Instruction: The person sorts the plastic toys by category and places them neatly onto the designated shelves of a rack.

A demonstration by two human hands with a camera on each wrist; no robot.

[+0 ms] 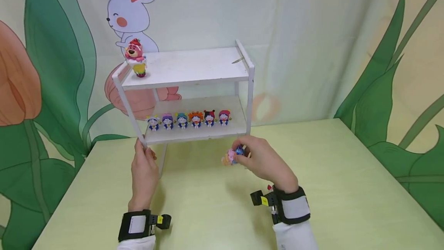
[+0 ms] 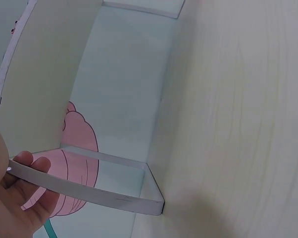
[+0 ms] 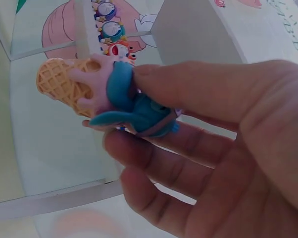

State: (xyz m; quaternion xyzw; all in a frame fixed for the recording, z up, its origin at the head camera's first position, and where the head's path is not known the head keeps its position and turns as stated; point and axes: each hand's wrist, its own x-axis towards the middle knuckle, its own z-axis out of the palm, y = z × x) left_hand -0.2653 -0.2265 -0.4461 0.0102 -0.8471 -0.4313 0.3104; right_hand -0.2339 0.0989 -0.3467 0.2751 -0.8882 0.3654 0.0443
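My left hand [image 1: 145, 171] grips the left front leg of a white two-tier shelf [image 1: 194, 66]; in the left wrist view its fingers [image 2: 40, 166] curl round that leg. Between thumb and fingers, my right hand [image 1: 265, 161] pinches a small ice-cream-cone figurine [image 3: 97, 87] with a blue character on pink cream, in front of the shelf's right side. Its waffle cone points left. On the lower tier stands a row of several small blue-and-white figurines [image 1: 195, 119] in different hats. A pink bear figurine [image 1: 136, 58] stands at the left end of the top tier.
The shelf stands on a pale yellow-green table [image 1: 347, 176], near its back edge. Behind it hangs a cloth backdrop [image 1: 301, 49] printed with a rabbit, tulips and leaves. A dark mark [image 1: 237, 60] shows at the top tier's right end.
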